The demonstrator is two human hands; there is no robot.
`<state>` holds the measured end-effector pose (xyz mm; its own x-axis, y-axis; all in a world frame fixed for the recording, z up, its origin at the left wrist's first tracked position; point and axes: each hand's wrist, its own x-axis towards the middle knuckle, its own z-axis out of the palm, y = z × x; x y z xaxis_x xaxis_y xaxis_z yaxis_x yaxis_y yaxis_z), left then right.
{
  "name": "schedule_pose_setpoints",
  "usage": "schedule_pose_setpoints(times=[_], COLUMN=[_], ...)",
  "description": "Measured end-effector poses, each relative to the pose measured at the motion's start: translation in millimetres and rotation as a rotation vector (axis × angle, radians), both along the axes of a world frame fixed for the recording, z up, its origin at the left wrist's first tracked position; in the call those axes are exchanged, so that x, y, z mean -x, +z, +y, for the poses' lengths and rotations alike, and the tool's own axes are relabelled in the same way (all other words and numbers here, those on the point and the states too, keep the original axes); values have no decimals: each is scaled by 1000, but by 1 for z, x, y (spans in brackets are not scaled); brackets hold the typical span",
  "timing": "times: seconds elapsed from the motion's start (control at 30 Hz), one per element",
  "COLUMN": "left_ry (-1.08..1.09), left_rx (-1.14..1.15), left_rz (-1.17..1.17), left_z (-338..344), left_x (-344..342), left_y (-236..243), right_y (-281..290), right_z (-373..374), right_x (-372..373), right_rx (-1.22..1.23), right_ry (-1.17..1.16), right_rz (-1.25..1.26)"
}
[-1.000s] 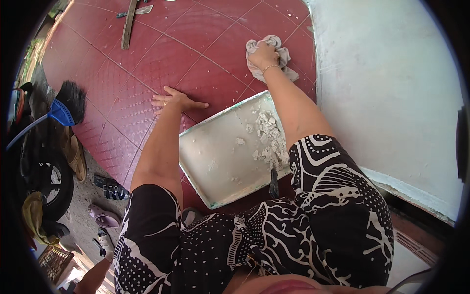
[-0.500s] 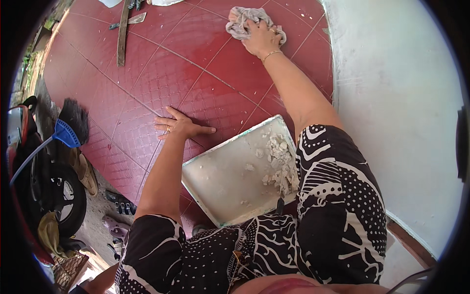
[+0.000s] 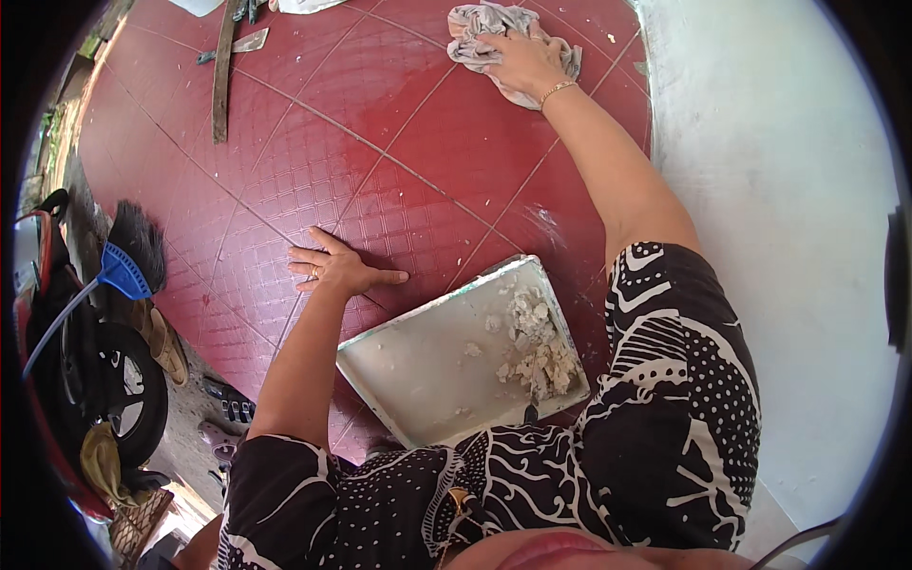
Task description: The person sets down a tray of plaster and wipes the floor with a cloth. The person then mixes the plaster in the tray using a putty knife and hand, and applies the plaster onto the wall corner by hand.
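My right hand (image 3: 525, 65) presses a crumpled, pale greyish-pink cloth (image 3: 475, 36) onto the red tiled floor (image 3: 399, 199) at the far right, near the white wall. Some of its fingers are hidden in the folds. My left hand (image 3: 334, 271) lies flat on the tiles left of the middle, fingers spread, with nothing in it. Just right of that hand and close to my body rests a shallow whitish tray (image 3: 408, 380). Lumps of pale, crumbly paste (image 3: 543, 366) lie along its right side, and a tool with a dark handle (image 3: 531, 414) sticks out at its near edge.
A white wall (image 3: 760, 218) bounds the right side. At the far left lie a wooden strip (image 3: 223, 81) and a flat scraper blade (image 3: 251, 40). A blue broom (image 3: 125, 271), a motorbike wheel (image 3: 128, 394) and several shoes (image 3: 168, 350) stand along the left edge. Small white specks dot the tiles.
The right hand and cloth have shifted slightly right across the tiles. A whitish smear now shows beside the tray, under where the right forearm was. The left hand stays planted as the view shifts.
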<state>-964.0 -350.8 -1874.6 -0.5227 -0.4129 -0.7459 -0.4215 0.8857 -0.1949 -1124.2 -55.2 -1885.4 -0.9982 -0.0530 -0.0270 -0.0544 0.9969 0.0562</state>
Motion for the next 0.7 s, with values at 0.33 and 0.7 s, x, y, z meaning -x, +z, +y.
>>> schedule_pose_setpoints(times=[0.33, 0.7], left_ry=[-44, -12], left_rx=[-17, 22], left_rz=[5, 6], left_z=[49, 21], left_x=[18, 10], left_y=[-22, -5], right_y=[19, 97], right_z=[114, 137], right_x=[31, 53], right_rx=[626, 79], right_ry=[-165, -401], right_rz=[232, 379])
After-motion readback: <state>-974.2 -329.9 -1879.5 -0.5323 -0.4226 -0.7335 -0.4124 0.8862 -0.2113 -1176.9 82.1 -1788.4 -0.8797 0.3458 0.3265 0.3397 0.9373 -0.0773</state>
